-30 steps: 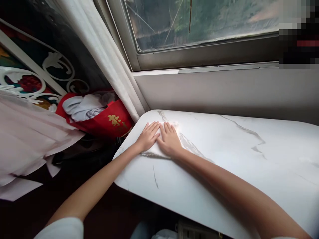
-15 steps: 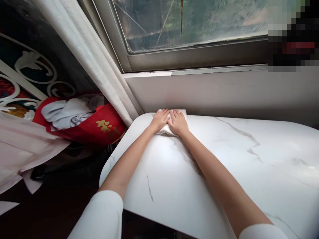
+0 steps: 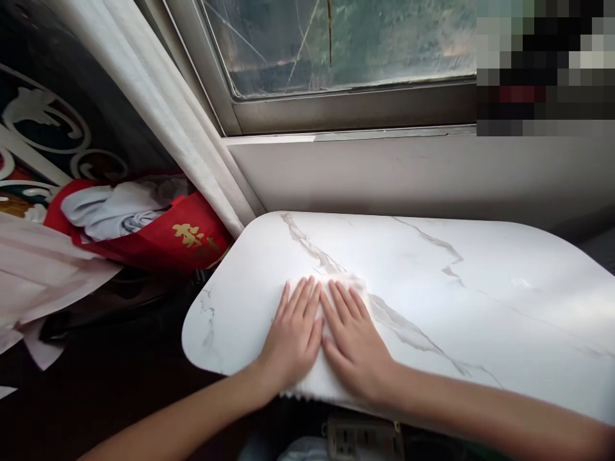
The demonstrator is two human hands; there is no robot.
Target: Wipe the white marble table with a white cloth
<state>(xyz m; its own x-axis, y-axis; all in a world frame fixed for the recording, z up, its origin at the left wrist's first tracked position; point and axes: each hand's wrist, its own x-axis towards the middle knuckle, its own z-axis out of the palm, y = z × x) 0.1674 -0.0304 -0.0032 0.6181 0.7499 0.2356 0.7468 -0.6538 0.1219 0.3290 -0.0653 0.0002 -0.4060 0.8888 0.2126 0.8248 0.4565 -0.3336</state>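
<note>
Side by side, my two hands press flat on a white cloth (image 3: 321, 378) that lies on a white marble-patterned table (image 3: 230, 288). My left hand (image 3: 294, 336) has its fingers stretched out over the left part of the cloth. Fingers slightly spread, my right hand (image 3: 355, 336) covers the right part. Both hands are near the table's front edge, where the cloth's ragged border shows. Much of the cloth is hidden under the palms.
A red bag (image 3: 158, 240) filled with pale cloth (image 3: 115, 208) stands left of the table. A white curtain (image 3: 158, 121) hangs behind it. Beyond the table are a wall (image 3: 365, 173) and a window (image 3: 346, 45). A power strip (image 3: 365, 442) lies below the front edge.
Both hands have drawn the cloth from the table's far edge back to its near edge. The view has shifted slightly.
</note>
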